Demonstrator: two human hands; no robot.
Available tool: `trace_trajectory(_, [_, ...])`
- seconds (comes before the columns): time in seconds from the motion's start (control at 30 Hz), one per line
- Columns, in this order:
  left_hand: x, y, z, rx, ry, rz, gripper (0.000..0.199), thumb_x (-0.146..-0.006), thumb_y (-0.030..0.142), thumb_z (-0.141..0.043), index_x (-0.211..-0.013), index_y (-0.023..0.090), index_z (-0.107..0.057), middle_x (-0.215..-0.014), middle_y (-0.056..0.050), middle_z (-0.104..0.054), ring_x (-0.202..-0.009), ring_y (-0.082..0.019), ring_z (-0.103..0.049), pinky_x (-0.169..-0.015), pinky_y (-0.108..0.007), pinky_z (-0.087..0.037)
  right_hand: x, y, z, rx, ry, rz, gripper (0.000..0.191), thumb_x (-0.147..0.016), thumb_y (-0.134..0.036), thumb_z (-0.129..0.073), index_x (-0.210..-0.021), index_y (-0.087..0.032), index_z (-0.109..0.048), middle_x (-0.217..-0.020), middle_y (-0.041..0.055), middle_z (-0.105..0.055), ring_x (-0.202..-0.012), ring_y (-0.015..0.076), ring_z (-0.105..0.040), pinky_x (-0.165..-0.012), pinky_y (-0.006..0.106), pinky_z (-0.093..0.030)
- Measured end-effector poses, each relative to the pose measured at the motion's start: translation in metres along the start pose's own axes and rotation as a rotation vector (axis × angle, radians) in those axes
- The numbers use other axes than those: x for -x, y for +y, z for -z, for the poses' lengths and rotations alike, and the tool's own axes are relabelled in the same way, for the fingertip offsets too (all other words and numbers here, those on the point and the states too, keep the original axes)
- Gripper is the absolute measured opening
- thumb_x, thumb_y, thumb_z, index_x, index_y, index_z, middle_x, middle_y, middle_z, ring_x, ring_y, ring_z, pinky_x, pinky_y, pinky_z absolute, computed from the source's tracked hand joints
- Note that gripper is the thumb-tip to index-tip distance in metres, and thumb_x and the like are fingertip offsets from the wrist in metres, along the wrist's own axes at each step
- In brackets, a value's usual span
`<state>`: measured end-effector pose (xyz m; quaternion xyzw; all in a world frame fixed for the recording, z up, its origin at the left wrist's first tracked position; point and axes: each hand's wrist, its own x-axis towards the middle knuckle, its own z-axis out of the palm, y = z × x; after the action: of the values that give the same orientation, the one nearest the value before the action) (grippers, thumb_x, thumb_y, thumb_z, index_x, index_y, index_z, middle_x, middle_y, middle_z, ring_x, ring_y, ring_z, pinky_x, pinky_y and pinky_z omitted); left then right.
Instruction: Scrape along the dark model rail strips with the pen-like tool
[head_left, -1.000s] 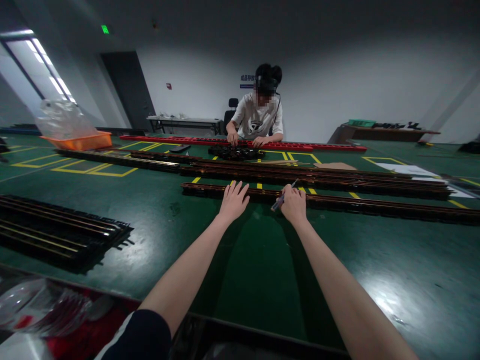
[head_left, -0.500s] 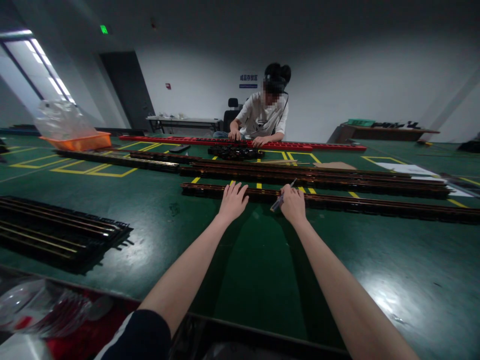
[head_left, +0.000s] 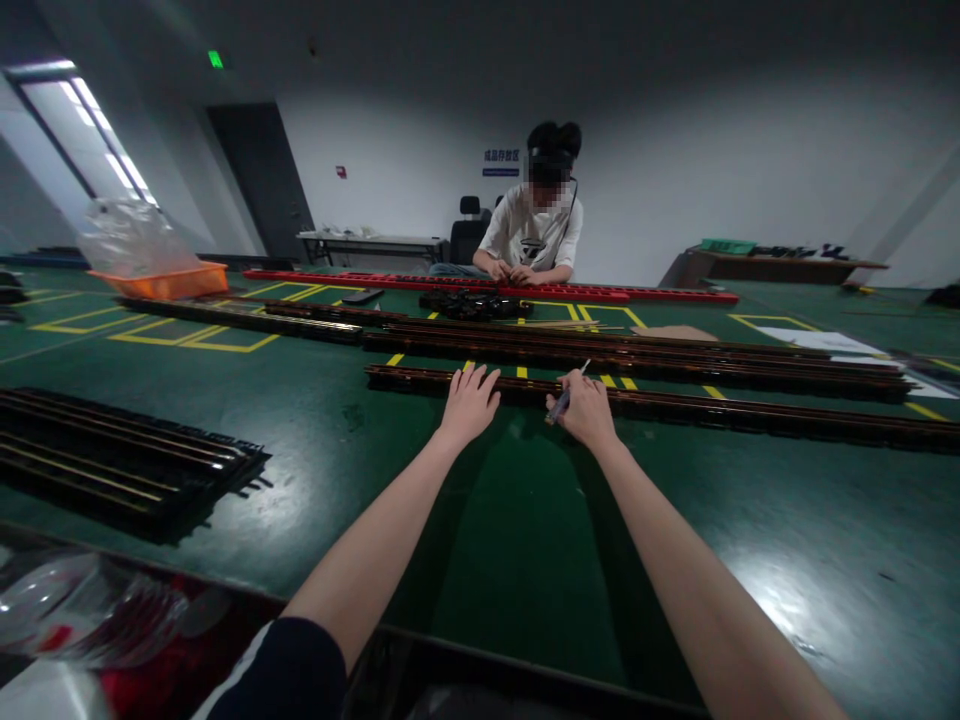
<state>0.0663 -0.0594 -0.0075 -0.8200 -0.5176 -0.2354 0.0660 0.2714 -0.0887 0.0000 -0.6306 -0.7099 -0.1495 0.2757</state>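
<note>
A long dark rail (head_left: 750, 411) with copper-coloured lines lies across the green table (head_left: 495, 540). On its left part rests my left hand (head_left: 470, 402), palm down with the fingers spread. My right hand (head_left: 589, 408) is closed around a thin screwdriver-like tool (head_left: 559, 405), whose slim tip points up past the fingers, beside the same rail. Just beyond lies a bundle of similar dark rails (head_left: 637, 352).
Across the table a person (head_left: 532, 230) bends over red rails (head_left: 675, 295), near a dark heap of parts (head_left: 472, 303). An orange tray (head_left: 161, 283) with a clear bag stands at left. More dark rails (head_left: 112, 455) lie at the near left.
The view has shifted slightly. The person's hands across the table have come together. My right hand has turned a little with the tool; my left hand keeps its place on the rail.
</note>
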Motion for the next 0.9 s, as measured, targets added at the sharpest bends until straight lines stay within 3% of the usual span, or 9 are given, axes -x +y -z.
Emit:
trace_trajectory(0.37, [0.003,0.000,0.007,0.043,0.049,0.026,0.042,-0.093,0.033,-0.032,-0.129,0.018,-0.049,-0.137,-0.007,-0.049,-0.132,-0.021,-0.038,-0.114,-0.044,-0.024,-0.002,0.001,-0.001,0.040,-0.016,0.025,0.031,-0.091,-0.048,-0.034,-0.084,-0.018,-0.042,-0.075,0.0081,-0.059,-0.077,0.0236,-0.056,-0.076,0.034,-0.033])
trace_trajectory(0.53, [0.002,-0.004,0.016,0.150,0.068,0.072,0.035,-0.093,0.026,-0.034,-0.118,0.019,-0.057,-0.123,-0.004,-0.059,-0.118,-0.016,-0.051,-0.111,-0.038,-0.032,-0.001,0.002,-0.002,0.053,0.009,0.051,0.034,-0.091,-0.049,-0.030,-0.082,-0.018,-0.042,-0.074,0.0081,-0.058,-0.074,0.0228,-0.055,-0.073,0.033,-0.033])
trace_trajectory(0.8, [0.002,-0.031,0.029,0.122,0.114,0.077,0.029,-0.091,0.022,-0.037,-0.106,0.020,-0.061,-0.112,-0.004,-0.063,-0.107,-0.016,-0.056,-0.103,-0.036,-0.038,0.001,0.005,-0.007,0.031,0.031,0.057,0.029,-0.090,-0.045,-0.033,-0.080,-0.019,-0.040,-0.072,0.0073,-0.058,-0.073,0.0226,-0.055,-0.074,0.034,-0.032])
trace_trajectory(0.9, [-0.001,-0.046,0.031,0.088,0.170,0.183,0.028,-0.090,0.022,-0.038,-0.105,0.020,-0.061,-0.110,-0.004,-0.064,-0.106,-0.018,-0.056,-0.103,-0.036,-0.037,0.002,0.002,-0.008,0.029,0.034,0.042,0.024,-0.088,-0.042,-0.038,-0.083,-0.019,-0.041,-0.075,0.0083,-0.060,-0.078,0.0242,-0.055,-0.077,0.036,-0.033])
